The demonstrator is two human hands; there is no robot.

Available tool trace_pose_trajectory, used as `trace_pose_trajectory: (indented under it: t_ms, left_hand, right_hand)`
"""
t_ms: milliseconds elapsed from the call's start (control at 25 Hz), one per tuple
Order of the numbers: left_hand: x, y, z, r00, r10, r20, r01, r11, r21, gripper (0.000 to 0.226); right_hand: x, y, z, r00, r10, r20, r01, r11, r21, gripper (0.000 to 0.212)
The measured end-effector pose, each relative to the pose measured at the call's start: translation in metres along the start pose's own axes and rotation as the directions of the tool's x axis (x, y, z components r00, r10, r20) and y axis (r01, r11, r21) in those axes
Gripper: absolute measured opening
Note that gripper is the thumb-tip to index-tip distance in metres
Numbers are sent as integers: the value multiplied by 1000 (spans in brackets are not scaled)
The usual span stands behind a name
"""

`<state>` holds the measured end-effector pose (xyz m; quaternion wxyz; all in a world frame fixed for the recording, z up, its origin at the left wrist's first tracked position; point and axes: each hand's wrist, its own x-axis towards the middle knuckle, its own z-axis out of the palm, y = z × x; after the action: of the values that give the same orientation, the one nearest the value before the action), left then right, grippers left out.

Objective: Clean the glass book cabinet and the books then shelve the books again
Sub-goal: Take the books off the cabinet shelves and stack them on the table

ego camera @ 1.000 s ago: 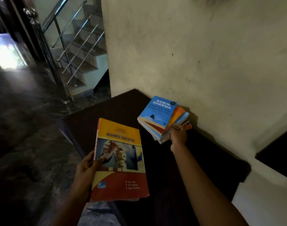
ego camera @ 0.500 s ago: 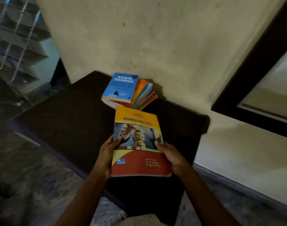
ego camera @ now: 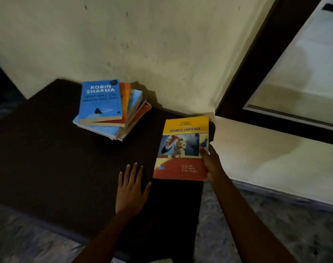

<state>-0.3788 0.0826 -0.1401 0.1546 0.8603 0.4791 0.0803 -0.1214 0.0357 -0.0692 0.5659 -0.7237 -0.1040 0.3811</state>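
My right hand (ego camera: 209,164) grips the right edge of a yellow and red "Business Statistics" book (ego camera: 182,149), held face up over the right end of a dark mat (ego camera: 57,158). My left hand (ego camera: 132,188) rests flat on the mat with its fingers spread, just left of the book. A slanted stack of several books (ego camera: 112,111), topped by a blue Robin Sharma paperback, lies on the mat near the wall. The dark frame of the glass cabinet (ego camera: 256,69) shows at the upper right, with glass (ego camera: 304,76) inside it.
A pale plastered wall (ego camera: 143,44) rises right behind the mat. A low pale ledge (ego camera: 266,154) runs under the cabinet frame. Speckled stone floor (ego camera: 275,224) lies at the front and right.
My left hand has let go of the Business Statistics book and dropped flat onto the mat. My right hand has carried the book to the right, toward the cabinet. The view has swung right.
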Motion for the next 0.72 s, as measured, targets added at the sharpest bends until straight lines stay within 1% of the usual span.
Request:
trace_pose_trajectory:
  t_ms: [80,120,160,200,240,280,320,400,480,600,680,720]
  left_hand:
    - [1,1,0,1000,-6,-5,6,999,36,76]
    - [1,1,1,1000,-10,4,10,999,52,76]
    - [1,2,1,1000,-14,10,14,998,61,75]
    - [1,2,1,1000,-18,4,18,998,67,75]
    - [0,2,1,1000,-18,7,18,998,64,76]
    - [0,2,0,1000,-18,15,17,998,62,78]
    - [1,2,0,1000,-16,19,15,998,64,79]
    - [1,1,0,1000,-14,-9,14,998,54,79]
    - [1,3,-1,1000,-18,1,18,999,48,81]
    - [1,0,-1,1000,-8,17,7,1000,23,82]
    - [1,0,-5,1000,-23,11,24,998,-62,76]
    - [3,1,-10,999,-46,27,49,990,-134,68]
  right_hand:
    - [27,-13,20,998,48,35,-52,992,117,40]
    - [41,-17,31,996,78,42,-83,986,145,39]
    - [55,-19,43,995,90,32,-93,988,124,37]
    - [66,-19,54,996,86,-11,-85,996,30,35]
    - [75,-17,62,996,60,-69,-67,992,-108,35]
    - [81,-17,68,992,28,-124,-58,967,-250,38]
    - [84,-16,74,986,3,-168,-62,934,-351,42]
    - [82,-18,78,977,-31,-209,-70,884,-461,50]
    - [73,-15,73,978,-59,-200,-51,863,-503,47]
    - [41,-7,57,989,-61,-137,-3,906,-424,43]
    - [11,-8,38,995,-92,-28,73,913,-400,41]
    - [-2,-11,28,994,-101,34,106,900,-422,40]
